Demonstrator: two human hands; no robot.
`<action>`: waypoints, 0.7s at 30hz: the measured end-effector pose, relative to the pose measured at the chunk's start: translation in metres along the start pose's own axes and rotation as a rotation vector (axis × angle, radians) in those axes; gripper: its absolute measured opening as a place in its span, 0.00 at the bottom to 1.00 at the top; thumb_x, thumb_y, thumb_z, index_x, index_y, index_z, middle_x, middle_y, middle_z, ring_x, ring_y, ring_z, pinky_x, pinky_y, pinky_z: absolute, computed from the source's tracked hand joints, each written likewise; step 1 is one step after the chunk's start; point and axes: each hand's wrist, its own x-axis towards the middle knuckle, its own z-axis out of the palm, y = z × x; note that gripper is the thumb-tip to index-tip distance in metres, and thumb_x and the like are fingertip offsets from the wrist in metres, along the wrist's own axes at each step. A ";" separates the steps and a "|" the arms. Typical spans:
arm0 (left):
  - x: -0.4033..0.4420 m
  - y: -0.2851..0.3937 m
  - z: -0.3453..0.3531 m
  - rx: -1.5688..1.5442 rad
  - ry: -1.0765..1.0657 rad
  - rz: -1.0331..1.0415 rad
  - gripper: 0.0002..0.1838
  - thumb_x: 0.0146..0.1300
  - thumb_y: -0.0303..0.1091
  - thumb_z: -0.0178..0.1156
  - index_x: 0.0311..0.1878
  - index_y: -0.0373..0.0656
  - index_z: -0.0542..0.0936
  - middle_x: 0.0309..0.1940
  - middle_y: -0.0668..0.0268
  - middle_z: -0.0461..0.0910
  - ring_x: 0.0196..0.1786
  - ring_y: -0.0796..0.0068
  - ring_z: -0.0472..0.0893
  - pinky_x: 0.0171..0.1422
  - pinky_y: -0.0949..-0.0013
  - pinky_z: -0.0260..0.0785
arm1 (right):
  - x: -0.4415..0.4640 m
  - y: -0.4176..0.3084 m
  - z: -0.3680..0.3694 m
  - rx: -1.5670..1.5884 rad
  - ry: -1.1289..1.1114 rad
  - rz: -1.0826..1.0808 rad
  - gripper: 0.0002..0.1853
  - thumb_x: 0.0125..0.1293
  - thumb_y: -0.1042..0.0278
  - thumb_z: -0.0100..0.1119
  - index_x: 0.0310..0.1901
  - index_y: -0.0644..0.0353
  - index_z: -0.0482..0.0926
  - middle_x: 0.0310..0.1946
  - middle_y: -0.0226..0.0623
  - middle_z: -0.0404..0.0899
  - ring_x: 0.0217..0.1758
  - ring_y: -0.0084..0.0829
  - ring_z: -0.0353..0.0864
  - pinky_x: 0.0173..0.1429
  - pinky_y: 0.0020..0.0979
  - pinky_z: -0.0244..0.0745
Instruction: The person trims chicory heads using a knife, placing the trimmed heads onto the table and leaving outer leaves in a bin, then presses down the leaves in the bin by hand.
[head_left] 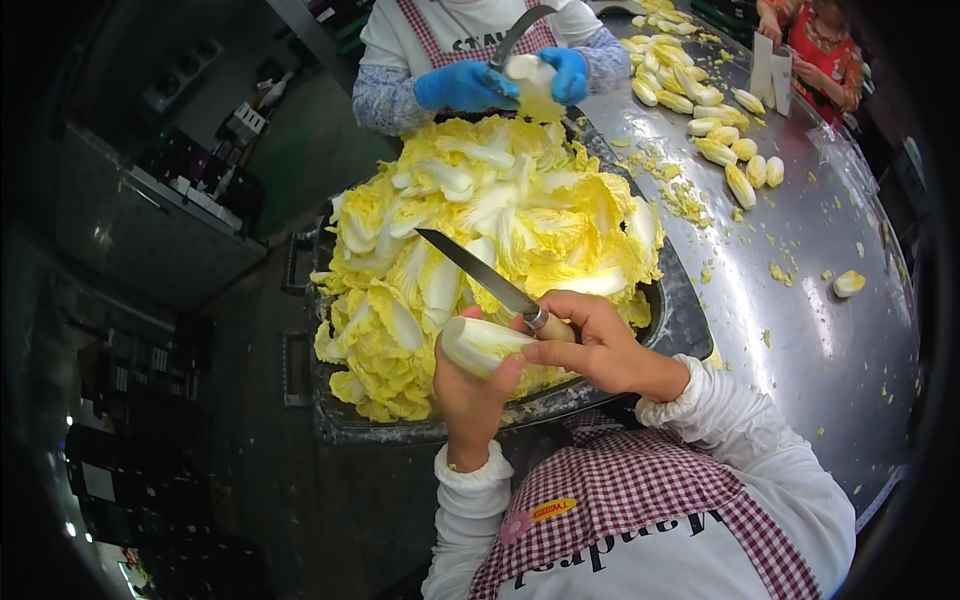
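My left hand is closed around a small, pale Chinese cabbage heart, its white end toward the upper left. In my right hand is a knife, gripped by its wooden handle, the blade pointing up and left. The right fingers also touch the leafy end of the cabbage heart. Below both hands, a heap of loose yellow and white cabbage leaves fills a dark tub.
Across the tub a co-worker in blue gloves holds a curved knife and a cabbage. Several trimmed cabbage hearts and scraps lie on the metal table at right. Another person stands at its far side.
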 end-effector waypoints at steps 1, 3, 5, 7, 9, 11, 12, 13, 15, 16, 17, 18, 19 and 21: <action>0.000 0.002 -0.001 0.002 -0.001 0.000 0.35 0.54 0.25 0.67 0.62 0.33 0.60 0.51 0.60 0.71 0.52 0.68 0.76 0.57 0.67 0.71 | -0.001 -0.002 -0.001 0.038 -0.012 0.073 0.15 0.56 0.66 0.66 0.43 0.65 0.78 0.28 0.29 0.75 0.32 0.21 0.73 0.38 0.27 0.70; 0.000 0.004 -0.004 0.086 -0.055 0.027 0.39 0.50 0.23 0.68 0.64 0.33 0.60 0.53 0.59 0.70 0.53 0.67 0.76 0.59 0.66 0.70 | -0.002 -0.007 -0.005 0.141 -0.034 0.183 0.14 0.57 0.66 0.66 0.42 0.64 0.78 0.28 0.28 0.75 0.31 0.19 0.72 0.37 0.24 0.69; -0.001 0.004 -0.008 0.132 -0.075 0.041 0.40 0.48 0.23 0.67 0.65 0.34 0.59 0.53 0.59 0.71 0.54 0.67 0.76 0.59 0.66 0.70 | -0.001 -0.010 -0.009 0.242 -0.057 0.294 0.13 0.57 0.66 0.65 0.41 0.63 0.78 0.28 0.26 0.75 0.30 0.17 0.72 0.35 0.22 0.69; -0.001 0.003 -0.008 0.180 -0.092 0.058 0.42 0.47 0.23 0.67 0.66 0.34 0.59 0.53 0.58 0.71 0.54 0.67 0.76 0.60 0.66 0.69 | 0.001 -0.011 -0.010 0.330 -0.001 0.287 0.11 0.59 0.66 0.65 0.40 0.62 0.77 0.28 0.23 0.75 0.28 0.14 0.71 0.33 0.21 0.68; -0.001 0.002 -0.005 -0.057 -0.072 0.028 0.42 0.47 0.30 0.65 0.67 0.34 0.58 0.53 0.57 0.72 0.51 0.67 0.77 0.57 0.67 0.71 | 0.003 -0.008 -0.007 0.197 0.051 0.158 0.11 0.59 0.66 0.64 0.39 0.62 0.77 0.28 0.23 0.75 0.28 0.15 0.71 0.33 0.22 0.69; 0.000 -0.003 -0.010 -0.212 -0.118 -0.025 0.41 0.48 0.33 0.63 0.67 0.34 0.59 0.52 0.55 0.72 0.48 0.67 0.78 0.55 0.67 0.72 | 0.005 -0.010 -0.007 0.065 0.101 0.030 0.10 0.60 0.66 0.64 0.38 0.62 0.76 0.27 0.24 0.75 0.28 0.16 0.72 0.32 0.23 0.69; -0.001 -0.005 -0.012 -0.368 -0.165 -0.078 0.41 0.49 0.37 0.60 0.67 0.35 0.59 0.52 0.54 0.73 0.45 0.66 0.79 0.53 0.68 0.73 | 0.007 -0.016 -0.010 -0.009 0.147 -0.033 0.10 0.60 0.67 0.64 0.38 0.61 0.76 0.27 0.26 0.75 0.28 0.18 0.72 0.33 0.23 0.70; -0.001 -0.005 -0.010 -0.407 -0.139 -0.079 0.39 0.51 0.40 0.57 0.67 0.34 0.59 0.52 0.48 0.72 0.34 0.66 0.79 0.40 0.69 0.73 | 0.009 -0.021 -0.013 -0.083 0.192 -0.097 0.10 0.60 0.67 0.63 0.38 0.61 0.76 0.27 0.28 0.76 0.28 0.19 0.73 0.33 0.24 0.70; 0.000 -0.001 -0.013 -0.621 -0.203 -0.192 0.39 0.53 0.41 0.56 0.67 0.34 0.59 0.52 0.46 0.72 0.30 0.67 0.77 0.35 0.69 0.71 | 0.014 -0.031 -0.016 -0.167 0.200 -0.153 0.09 0.59 0.68 0.64 0.38 0.61 0.76 0.27 0.31 0.76 0.28 0.22 0.74 0.34 0.25 0.70; 0.000 0.002 -0.016 -0.834 -0.271 -0.306 0.38 0.54 0.41 0.55 0.67 0.33 0.58 0.53 0.43 0.72 0.26 0.68 0.76 0.30 0.68 0.68 | 0.018 -0.034 -0.018 -0.252 0.211 -0.210 0.09 0.58 0.68 0.64 0.38 0.61 0.75 0.26 0.35 0.76 0.28 0.25 0.75 0.35 0.26 0.70; -0.002 -0.002 -0.022 -0.966 -0.269 -0.379 0.39 0.57 0.46 0.54 0.67 0.31 0.58 0.51 0.41 0.72 0.22 0.68 0.72 0.24 0.70 0.61 | 0.024 -0.032 -0.023 -0.373 0.206 -0.317 0.09 0.57 0.69 0.64 0.37 0.60 0.75 0.26 0.39 0.75 0.30 0.34 0.76 0.35 0.30 0.70; -0.002 -0.003 -0.024 -0.964 -0.268 -0.376 0.39 0.57 0.46 0.54 0.67 0.31 0.58 0.51 0.41 0.72 0.22 0.68 0.72 0.24 0.70 0.61 | 0.032 -0.030 -0.028 -0.372 0.205 -0.319 0.09 0.57 0.69 0.64 0.37 0.60 0.75 0.26 0.39 0.75 0.30 0.34 0.76 0.35 0.30 0.70; -0.002 -0.003 -0.025 -1.189 -0.388 -0.404 0.39 0.58 0.48 0.55 0.67 0.31 0.59 0.49 0.41 0.73 0.22 0.67 0.73 0.25 0.70 0.61 | 0.040 -0.028 -0.033 -0.503 0.274 -0.381 0.09 0.57 0.70 0.65 0.37 0.61 0.76 0.28 0.37 0.76 0.30 0.31 0.75 0.36 0.28 0.70; -0.002 -0.004 -0.028 -1.399 -0.508 -0.437 0.40 0.58 0.53 0.55 0.67 0.35 0.60 0.50 0.44 0.73 0.27 0.64 0.74 0.30 0.69 0.63 | 0.047 -0.034 -0.040 -0.676 0.284 -0.331 0.11 0.56 0.67 0.67 0.38 0.60 0.77 0.31 0.43 0.79 0.37 0.42 0.78 0.39 0.35 0.73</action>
